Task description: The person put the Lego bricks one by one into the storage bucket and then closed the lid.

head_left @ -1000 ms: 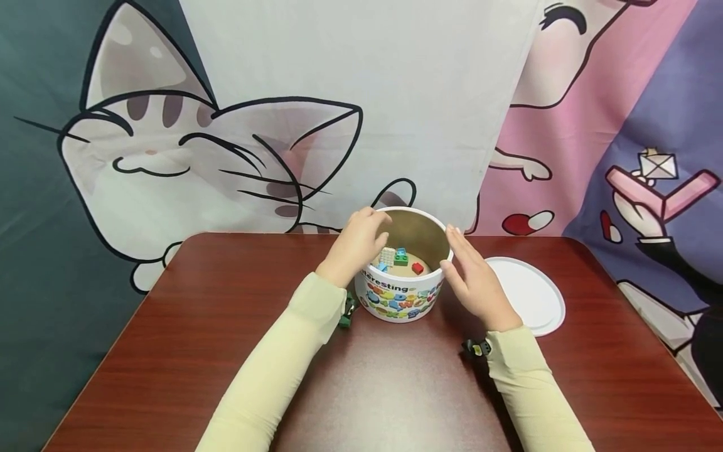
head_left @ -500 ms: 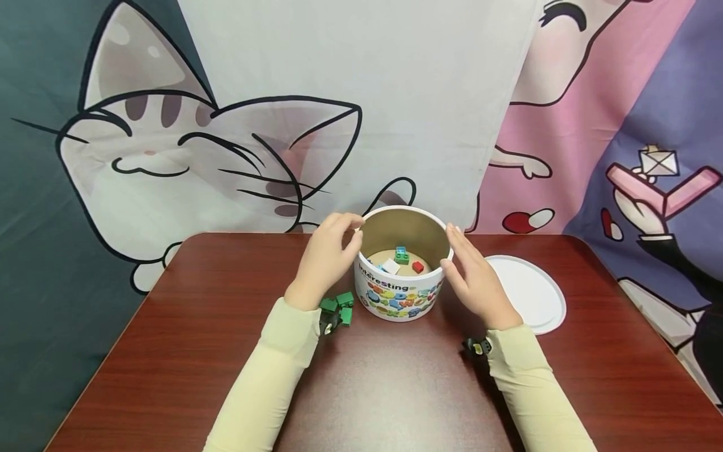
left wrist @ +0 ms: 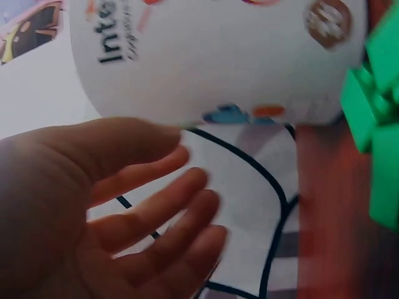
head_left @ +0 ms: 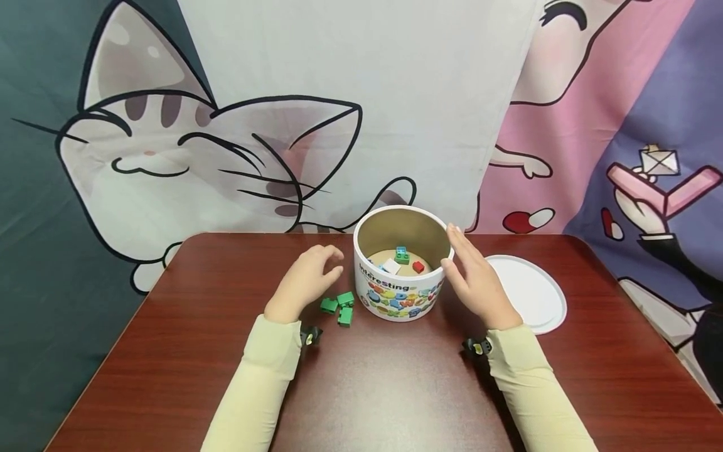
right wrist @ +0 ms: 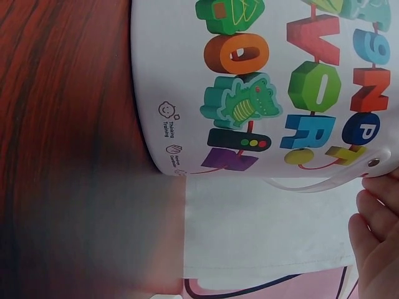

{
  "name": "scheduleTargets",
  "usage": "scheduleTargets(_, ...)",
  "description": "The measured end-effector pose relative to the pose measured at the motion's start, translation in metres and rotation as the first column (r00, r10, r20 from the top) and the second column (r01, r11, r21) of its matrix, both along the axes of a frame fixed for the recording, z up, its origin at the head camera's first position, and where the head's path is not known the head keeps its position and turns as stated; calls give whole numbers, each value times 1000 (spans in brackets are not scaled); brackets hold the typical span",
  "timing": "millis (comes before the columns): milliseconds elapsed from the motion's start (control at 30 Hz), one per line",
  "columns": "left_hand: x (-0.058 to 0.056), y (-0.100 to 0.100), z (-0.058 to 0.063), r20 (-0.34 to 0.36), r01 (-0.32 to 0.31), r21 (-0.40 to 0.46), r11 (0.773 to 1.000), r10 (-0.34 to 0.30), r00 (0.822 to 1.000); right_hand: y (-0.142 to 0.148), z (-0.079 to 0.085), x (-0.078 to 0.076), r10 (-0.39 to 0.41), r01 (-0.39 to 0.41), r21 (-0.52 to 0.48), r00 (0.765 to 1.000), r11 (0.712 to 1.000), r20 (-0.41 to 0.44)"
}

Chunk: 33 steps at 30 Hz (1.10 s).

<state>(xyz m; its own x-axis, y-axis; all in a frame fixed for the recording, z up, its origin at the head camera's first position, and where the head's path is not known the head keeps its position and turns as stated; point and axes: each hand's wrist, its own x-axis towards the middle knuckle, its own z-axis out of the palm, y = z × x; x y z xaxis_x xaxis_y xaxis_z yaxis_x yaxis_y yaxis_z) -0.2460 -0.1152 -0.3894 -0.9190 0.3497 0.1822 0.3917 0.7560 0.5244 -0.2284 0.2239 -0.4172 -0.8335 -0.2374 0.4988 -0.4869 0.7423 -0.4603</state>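
Observation:
A round white bucket (head_left: pixel 398 298) printed with colourful letters stands on the table. On its floor lie a white brick (head_left: pixel 391 267), a green and blue brick (head_left: pixel 401 255), a red brick (head_left: pixel 418 267) and some blue partly hidden by the rim. Left of the bucket and apart from it is my left hand (head_left: pixel 305 282), holding nothing, its fingers loosely bent. Beside that hand, several green bricks (head_left: pixel 345 316) lie close together on the table; they also show in the left wrist view. My right hand (head_left: pixel 480 282) rests its fairly straight fingers against the bucket's right rim.
A round white lid (head_left: pixel 533 295) lies on the brown table (head_left: pixel 226 351), right of the bucket and partly behind my right hand. A printed cloth (head_left: pixel 429 113) with cartoon figures hangs behind the table. The bucket has a clear handle (right wrist: pixel 336 179).
My left hand has drawn back leftward from over the bucket, uncovering the green bricks. The white brick has shifted and lies lower inside the bucket. My right hand has stayed at the rim.

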Motion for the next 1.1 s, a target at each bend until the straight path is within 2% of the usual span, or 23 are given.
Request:
scheduleTargets(133, -3, -5, -7, 77, 18, -84, 996, -12, 997, 0, 1, 0, 1, -1, -4, 1000, 1000, -24)
scheduleTargets(367, -2, -14, -15, 217, 42, -112, 993, -16, 976, -1, 0, -1, 11, -11, 1, 1000, 1000, -15)
scheduleTargets(567, -3, -19, -18, 261, 94, -99, 991, -65, 963, 0, -1, -1, 11, -11, -9, 1000, 1000, -16)
scheduleTargets(767, -7, -22, -26, 304, 166, -109, 980, -126, 944, 0, -2, -1, 12, -12, -11, 1000, 1000, -9)
scheduleTargets(1100, -5, -23, -30, 351, 148, -100, 984, -104, 931, 0, 0, 0, 8, -8, -10, 1000, 1000, -7)
